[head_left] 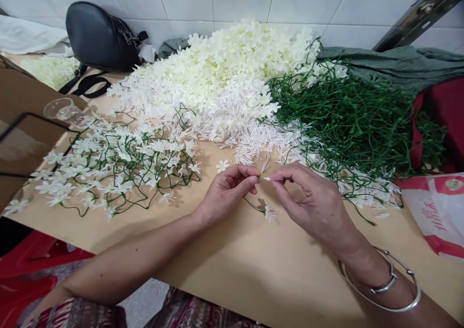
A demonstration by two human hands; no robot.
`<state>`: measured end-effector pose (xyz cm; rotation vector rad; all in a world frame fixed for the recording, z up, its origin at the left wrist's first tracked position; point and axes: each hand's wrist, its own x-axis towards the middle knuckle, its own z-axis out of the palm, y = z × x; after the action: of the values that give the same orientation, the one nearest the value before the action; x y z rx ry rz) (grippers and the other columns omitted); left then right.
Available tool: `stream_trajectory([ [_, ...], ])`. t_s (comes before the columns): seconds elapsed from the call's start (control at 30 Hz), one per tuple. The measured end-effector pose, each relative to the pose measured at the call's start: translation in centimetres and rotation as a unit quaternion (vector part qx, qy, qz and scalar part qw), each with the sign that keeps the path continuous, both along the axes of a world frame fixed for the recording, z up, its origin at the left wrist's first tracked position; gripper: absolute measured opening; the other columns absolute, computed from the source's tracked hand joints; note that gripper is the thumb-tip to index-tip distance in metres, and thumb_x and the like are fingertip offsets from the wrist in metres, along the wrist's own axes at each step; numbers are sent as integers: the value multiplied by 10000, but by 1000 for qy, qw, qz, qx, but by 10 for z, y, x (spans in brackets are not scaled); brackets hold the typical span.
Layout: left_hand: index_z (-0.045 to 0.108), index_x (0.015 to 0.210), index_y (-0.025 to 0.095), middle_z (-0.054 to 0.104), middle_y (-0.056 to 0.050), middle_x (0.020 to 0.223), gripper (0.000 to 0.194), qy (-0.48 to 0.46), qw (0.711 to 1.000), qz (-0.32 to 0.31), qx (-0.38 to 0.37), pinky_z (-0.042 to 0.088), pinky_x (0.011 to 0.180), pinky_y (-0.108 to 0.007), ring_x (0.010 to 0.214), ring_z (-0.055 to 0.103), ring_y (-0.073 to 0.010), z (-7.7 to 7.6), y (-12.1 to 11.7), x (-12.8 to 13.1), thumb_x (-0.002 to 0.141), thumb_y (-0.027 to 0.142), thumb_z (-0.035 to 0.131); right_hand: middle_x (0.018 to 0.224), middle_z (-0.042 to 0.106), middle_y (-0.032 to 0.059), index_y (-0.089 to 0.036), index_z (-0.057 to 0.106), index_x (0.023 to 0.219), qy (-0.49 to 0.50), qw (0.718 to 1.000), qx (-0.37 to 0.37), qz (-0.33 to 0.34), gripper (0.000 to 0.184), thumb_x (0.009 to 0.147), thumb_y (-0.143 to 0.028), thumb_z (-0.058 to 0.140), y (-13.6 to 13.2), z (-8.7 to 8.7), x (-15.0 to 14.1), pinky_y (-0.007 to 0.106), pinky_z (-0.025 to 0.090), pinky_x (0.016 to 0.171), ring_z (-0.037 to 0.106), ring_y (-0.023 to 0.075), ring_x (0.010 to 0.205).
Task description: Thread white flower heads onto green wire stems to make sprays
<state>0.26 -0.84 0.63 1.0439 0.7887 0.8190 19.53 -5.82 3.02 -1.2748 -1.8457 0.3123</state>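
Note:
My left hand [232, 188] pinches a thin green artificial flower stem [253, 203] near the middle of the table. Below that hand the stem curves down to a white bloom [269, 213] on its end. Facing it, my right hand [311, 197] has thumb and forefinger closed on a small white flower piece [267, 178], held close to the stem's tip. Just behind the fingers lie a single white flower [222, 165] and a heap of white spiky stamen pieces [253, 142]. Green stems [348, 115] are piled beyond my right hand.
Assembled flowers [123, 164] lie tangled at the left. White petals [232, 57] are heaped against the tiled wall, beside a black bag [97, 38]. A clear cup [63, 109] and a cardboard box [21, 110] stand left; a red-and-white packet [435, 207] lies right.

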Motion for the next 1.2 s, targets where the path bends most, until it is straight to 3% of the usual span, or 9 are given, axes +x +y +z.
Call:
stream_trajectory([
  [0.17,770,937,171,719,-23,878,412,5,1000,-17,24,560,728,-227,737,649,-103,1,0,0,824,545,903,858,782,31,-279,666,950,-59,998,-3,11,159,1047,-199,570,-2,-3,-2,399,538,754,737,225,795],
  [0.4,785,959,177,724,-19,847,343,20,999,-13,38,568,738,-230,733,673,-107,-1,0,-1,865,493,881,897,786,36,-304,671,952,-15,999,-34,3,161,1037,-201,582,-2,4,1,427,587,810,756,245,868],
  [0.93,800,944,184,734,-23,856,321,23,998,-19,49,582,708,-213,726,689,-102,-2,-1,0,845,474,898,928,807,15,-311,743,976,21,995,-91,35,156,995,-185,652,-4,13,6,353,623,716,779,216,832],
  [1.2,804,924,176,741,-27,819,342,33,998,-21,47,594,700,-226,717,696,-112,-3,-1,0,832,490,905,861,800,1,-298,795,951,103,980,-169,-26,58,945,-309,739,-5,6,6,353,617,732,757,210,777],
])
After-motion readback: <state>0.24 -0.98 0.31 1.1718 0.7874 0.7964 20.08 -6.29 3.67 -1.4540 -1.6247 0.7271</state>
